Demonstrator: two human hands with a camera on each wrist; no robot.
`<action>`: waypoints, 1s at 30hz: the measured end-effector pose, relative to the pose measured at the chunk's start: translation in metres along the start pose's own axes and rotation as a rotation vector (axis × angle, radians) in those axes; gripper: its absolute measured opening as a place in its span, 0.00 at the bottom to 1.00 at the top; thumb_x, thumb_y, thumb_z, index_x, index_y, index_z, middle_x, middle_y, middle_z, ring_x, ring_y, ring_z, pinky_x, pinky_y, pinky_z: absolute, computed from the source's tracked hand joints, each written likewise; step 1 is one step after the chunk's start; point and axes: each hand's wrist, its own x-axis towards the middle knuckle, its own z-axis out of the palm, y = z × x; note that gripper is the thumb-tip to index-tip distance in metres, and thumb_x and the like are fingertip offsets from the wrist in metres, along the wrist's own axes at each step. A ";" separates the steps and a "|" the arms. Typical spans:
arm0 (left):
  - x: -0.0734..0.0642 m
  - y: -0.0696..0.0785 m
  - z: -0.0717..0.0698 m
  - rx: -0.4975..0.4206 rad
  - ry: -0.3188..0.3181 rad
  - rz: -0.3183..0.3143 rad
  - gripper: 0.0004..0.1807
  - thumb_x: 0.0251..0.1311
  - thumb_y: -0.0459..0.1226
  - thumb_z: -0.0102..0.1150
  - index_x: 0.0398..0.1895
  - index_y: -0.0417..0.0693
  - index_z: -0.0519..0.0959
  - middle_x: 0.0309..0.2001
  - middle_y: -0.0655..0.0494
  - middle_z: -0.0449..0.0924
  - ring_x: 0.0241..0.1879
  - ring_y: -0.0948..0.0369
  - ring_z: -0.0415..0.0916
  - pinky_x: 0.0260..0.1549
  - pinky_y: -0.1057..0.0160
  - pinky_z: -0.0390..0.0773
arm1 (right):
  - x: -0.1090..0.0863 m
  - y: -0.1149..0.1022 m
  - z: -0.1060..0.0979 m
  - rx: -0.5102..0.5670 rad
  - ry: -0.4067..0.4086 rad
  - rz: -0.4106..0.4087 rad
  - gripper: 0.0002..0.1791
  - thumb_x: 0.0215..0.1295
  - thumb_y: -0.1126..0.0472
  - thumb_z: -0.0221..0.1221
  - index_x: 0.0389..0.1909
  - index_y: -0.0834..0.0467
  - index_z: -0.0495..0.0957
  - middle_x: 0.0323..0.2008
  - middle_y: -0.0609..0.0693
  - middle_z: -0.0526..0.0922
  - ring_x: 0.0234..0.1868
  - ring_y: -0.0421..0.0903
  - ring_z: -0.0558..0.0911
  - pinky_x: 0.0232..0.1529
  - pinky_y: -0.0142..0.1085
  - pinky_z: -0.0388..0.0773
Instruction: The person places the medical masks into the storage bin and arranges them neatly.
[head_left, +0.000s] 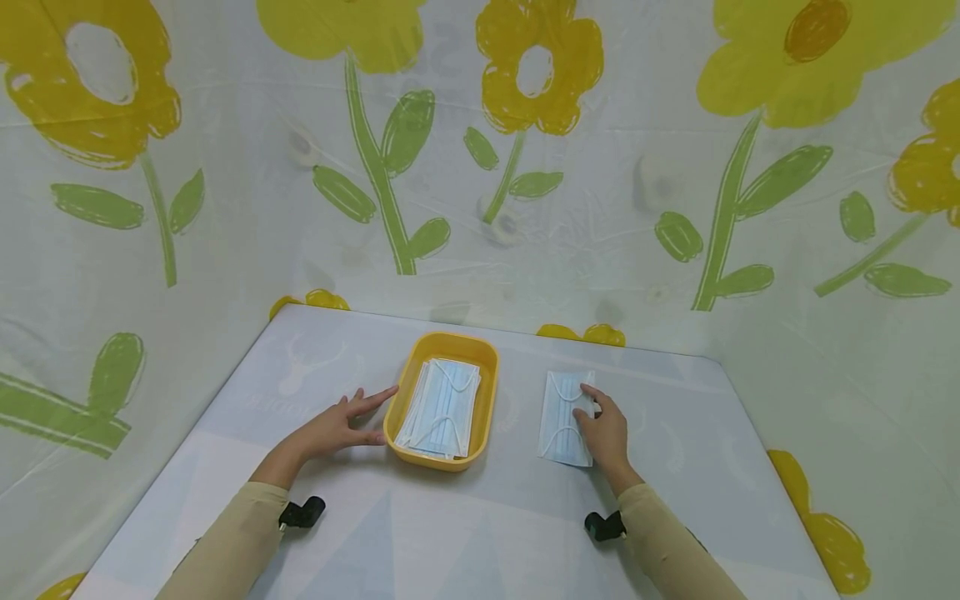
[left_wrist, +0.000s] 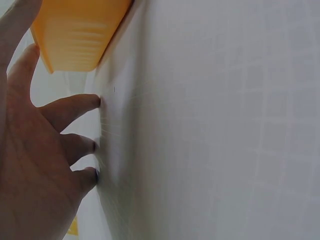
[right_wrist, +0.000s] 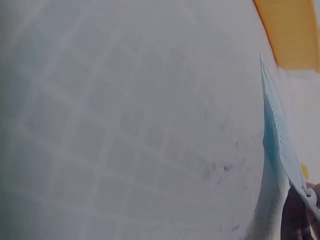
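A single pale blue face mask (head_left: 562, 421) with white ear loops is pinched along its right edge by my right hand (head_left: 609, 433). In the right wrist view the mask (right_wrist: 281, 137) slants close over the table, with fingers (right_wrist: 294, 215) under its edge. To the left of it, a yellow plastic basket (head_left: 486, 400) contains a stack of similar masks (head_left: 442, 408), loops uppermost. My left hand (head_left: 330, 433) is at the basket's left side, fingers spread, index fingertip and thumb right at the rim. Its other fingers (left_wrist: 75, 107) point down toward the table in the left wrist view.
A pale table (head_left: 480, 533) with faint printed patterns bears everything. White curtains (head_left: 600, 250) with yellow flowers and green leaves enclose its back and sides. Small black cameras (head_left: 302, 512) are strapped near both wrists, over beige sleeves (head_left: 232, 533).
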 end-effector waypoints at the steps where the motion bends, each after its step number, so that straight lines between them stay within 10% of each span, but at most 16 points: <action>1: 0.000 0.000 0.000 0.001 0.001 0.000 0.52 0.53 0.63 0.70 0.80 0.75 0.56 0.81 0.41 0.46 0.75 0.26 0.29 0.61 0.17 0.40 | 0.000 -0.001 0.000 0.004 0.001 -0.001 0.28 0.68 0.66 0.61 0.69 0.57 0.73 0.70 0.62 0.71 0.57 0.63 0.77 0.56 0.56 0.77; 30: -0.001 0.002 -0.001 0.002 -0.004 -0.003 0.51 0.53 0.63 0.70 0.80 0.76 0.55 0.81 0.41 0.46 0.75 0.26 0.29 0.61 0.16 0.40 | -0.002 -0.013 0.000 0.038 0.001 -0.017 0.27 0.71 0.64 0.61 0.70 0.52 0.73 0.69 0.56 0.73 0.48 0.53 0.74 0.44 0.41 0.72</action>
